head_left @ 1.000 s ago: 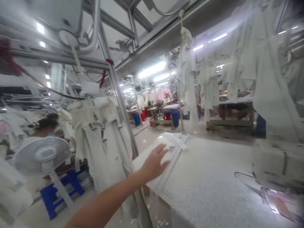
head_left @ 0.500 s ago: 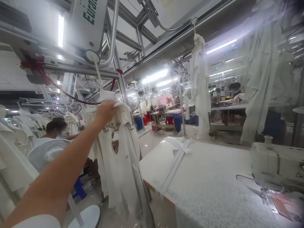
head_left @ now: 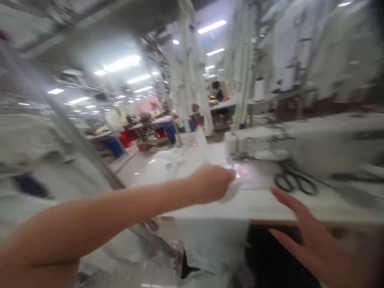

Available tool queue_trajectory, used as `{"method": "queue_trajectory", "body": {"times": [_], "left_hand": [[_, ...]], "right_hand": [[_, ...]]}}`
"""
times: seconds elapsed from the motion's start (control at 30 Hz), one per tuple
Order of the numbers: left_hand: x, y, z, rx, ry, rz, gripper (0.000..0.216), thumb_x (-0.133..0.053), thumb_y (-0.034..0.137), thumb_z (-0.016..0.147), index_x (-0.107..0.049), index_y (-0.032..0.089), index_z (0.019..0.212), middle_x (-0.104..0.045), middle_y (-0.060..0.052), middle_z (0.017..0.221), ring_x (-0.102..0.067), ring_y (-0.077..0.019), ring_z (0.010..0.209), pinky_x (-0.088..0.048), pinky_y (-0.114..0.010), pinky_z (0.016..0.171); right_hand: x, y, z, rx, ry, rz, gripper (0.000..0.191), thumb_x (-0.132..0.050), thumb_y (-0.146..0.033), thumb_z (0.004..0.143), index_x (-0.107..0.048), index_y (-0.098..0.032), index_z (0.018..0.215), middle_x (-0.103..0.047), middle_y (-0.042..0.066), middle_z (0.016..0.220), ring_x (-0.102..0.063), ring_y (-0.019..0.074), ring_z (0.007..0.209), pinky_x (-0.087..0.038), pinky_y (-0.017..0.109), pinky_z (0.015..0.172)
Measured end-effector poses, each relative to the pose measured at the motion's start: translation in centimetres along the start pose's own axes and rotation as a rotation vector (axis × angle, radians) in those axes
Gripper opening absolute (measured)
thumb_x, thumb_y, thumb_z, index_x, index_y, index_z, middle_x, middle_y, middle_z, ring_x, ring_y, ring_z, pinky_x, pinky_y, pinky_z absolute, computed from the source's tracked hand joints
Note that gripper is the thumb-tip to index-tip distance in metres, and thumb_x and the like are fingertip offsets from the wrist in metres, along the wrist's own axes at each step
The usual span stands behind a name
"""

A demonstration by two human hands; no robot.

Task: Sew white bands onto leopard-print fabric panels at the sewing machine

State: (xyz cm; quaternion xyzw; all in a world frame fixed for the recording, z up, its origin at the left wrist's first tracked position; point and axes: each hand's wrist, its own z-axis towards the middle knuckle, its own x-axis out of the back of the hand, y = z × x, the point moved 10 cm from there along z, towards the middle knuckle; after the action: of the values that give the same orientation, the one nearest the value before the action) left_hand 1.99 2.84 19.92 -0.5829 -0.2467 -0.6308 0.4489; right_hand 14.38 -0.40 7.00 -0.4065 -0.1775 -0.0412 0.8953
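My left hand [head_left: 211, 182] reaches across to the sewing table [head_left: 270, 202] with its fingers closed on a piece of white fabric [head_left: 231, 191] that lies on the table top. My right hand [head_left: 303, 234] hovers open at the table's front edge, fingers stretched out, holding nothing. Black scissors [head_left: 292, 181] lie on the table just beyond the right hand. A white sewing machine [head_left: 300, 142] stands behind them. The whole view is smeared by motion.
White garments [head_left: 192, 72] hang from overhead rails at the middle and right. A slanted metal post [head_left: 78, 140] stands at the left. Other workstations with red and blue bins [head_left: 126, 138] and a seated person [head_left: 217, 94] are farther back.
The view swung right to the sewing machine. My left hand came down from the hanging garment's hanger to the fabric on the table. My right hand has come into view.
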Motion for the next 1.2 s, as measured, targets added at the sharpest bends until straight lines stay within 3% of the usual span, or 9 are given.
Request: {"method": "queue_trajectory", "body": {"times": [0.1,0.17,0.23,0.3,0.4,0.57,0.77,0.9,1.2], "left_hand": [[-7.1,5.8,1.0,-0.073,-0.138,-0.558,0.017,-0.048,0.025,0.079,-0.057,0.019,0.065,-0.059,-0.001,0.056,-0.055,-0.0151,0.05,-0.041,-0.025,0.049],[-9.5,5.7,2.4,0.071,-0.137,-0.922,0.029,-0.042,0.035,0.083,-0.052,0.018,0.061,-0.056,0.0,0.051,-0.053,-0.014,0.045,-0.043,-0.024,0.047],[-11.6,5.2,3.5,0.168,-0.127,-1.117,0.033,-0.039,0.041,0.084,-0.05,0.017,0.064,-0.055,0.001,0.05,-0.053,-0.0136,0.043,-0.045,-0.025,0.046],[-14.5,4.8,3.4,0.223,-0.11,-1.19,0.036,-0.037,0.045,0.085,-0.053,0.016,0.071,-0.06,-0.002,0.057,-0.057,-0.0156,0.05,-0.05,-0.028,0.053],[-23.0,4.9,-0.1,0.426,-0.216,-1.169,0.041,-0.045,0.054,0.079,-0.061,0.017,0.073,-0.068,-0.006,0.068,-0.062,-0.0218,0.065,-0.052,-0.035,0.066],[-34.5,11.2,-6.0,0.193,-0.374,-1.037,0.038,-0.049,0.043,0.076,-0.06,0.019,0.103,-0.068,-0.008,0.096,-0.064,-0.0281,0.09,-0.051,-0.043,0.078],[-34.2,15.8,-2.8,-0.046,-0.158,-0.868,0.044,-0.044,0.037,0.083,-0.049,0.012,0.119,-0.053,-0.014,0.124,-0.05,-0.0268,0.116,-0.041,-0.046,0.098],[-33.4,18.1,-1.4,-0.165,-0.102,-0.768,0.032,-0.047,0.033,0.083,-0.058,0.013,0.105,-0.055,-0.014,0.118,-0.052,-0.0267,0.111,-0.042,-0.044,0.096],[-32.9,18.2,-2.1,-0.289,-0.092,-0.753,0.025,-0.041,0.027,0.087,-0.062,0.017,0.096,-0.063,-0.009,0.105,-0.056,-0.025,0.1,-0.041,-0.044,0.091]], "right_hand": [[-1.8,3.4,-0.8,-0.303,-0.287,0.278,0.066,-0.068,-0.039,0.073,-0.042,-0.024,0.132,-0.05,0.008,0.129,-0.045,0.03,0.118,-0.043,0.039,0.093],[-2.9,6.3,-2.9,-0.566,-0.496,0.508,0.055,-0.072,-0.033,0.067,-0.056,-0.018,0.118,-0.064,0.007,0.107,-0.058,0.0276,0.099,-0.048,0.038,0.083],[-1.6,9.5,-6.0,-0.835,-0.543,0.682,0.048,-0.077,-0.024,0.057,-0.064,-0.014,0.102,-0.069,0.003,0.086,-0.063,0.0221,0.079,-0.051,0.033,0.074],[1.0,12.6,-9.6,-1.038,-0.468,0.786,0.043,-0.08,-0.017,0.048,-0.066,-0.012,0.088,-0.069,0.001,0.073,-0.063,0.0185,0.068,-0.051,0.029,0.068],[4.8,17.0,-15.6,-1.211,-0.27,0.813,0.033,-0.081,-0.02,0.048,-0.066,-0.01,0.076,-0.068,0.002,0.068,-0.063,0.0165,0.063,-0.051,0.026,0.062],[5.3,22.0,-25.9,-1.448,0.018,0.827,0.03,-0.061,-0.041,0.08,-0.063,-0.011,0.082,-0.067,0.004,0.073,-0.064,0.0147,0.066,-0.051,0.031,0.069],[4.4,24.0,-30.8,-1.522,0.235,0.827,0.046,-0.041,-0.055,0.089,-0.061,-0.014,0.096,-0.067,0.006,0.092,-0.064,0.0164,0.081,-0.047,0.033,0.079],[4.9,24.7,-31.3,-1.509,0.354,0.757,0.043,-0.044,-0.052,0.089,-0.06,-0.013,0.098,-0.065,0.006,0.095,-0.063,0.0162,0.083,-0.048,0.034,0.078],[4.6,26.1,-32.6,-1.522,0.537,0.58,0.027,-0.05,-0.035,0.092,-0.055,-0.013,0.105,-0.06,0.004,0.094,-0.06,0.0133,0.074,-0.052,0.029,0.064]]}}
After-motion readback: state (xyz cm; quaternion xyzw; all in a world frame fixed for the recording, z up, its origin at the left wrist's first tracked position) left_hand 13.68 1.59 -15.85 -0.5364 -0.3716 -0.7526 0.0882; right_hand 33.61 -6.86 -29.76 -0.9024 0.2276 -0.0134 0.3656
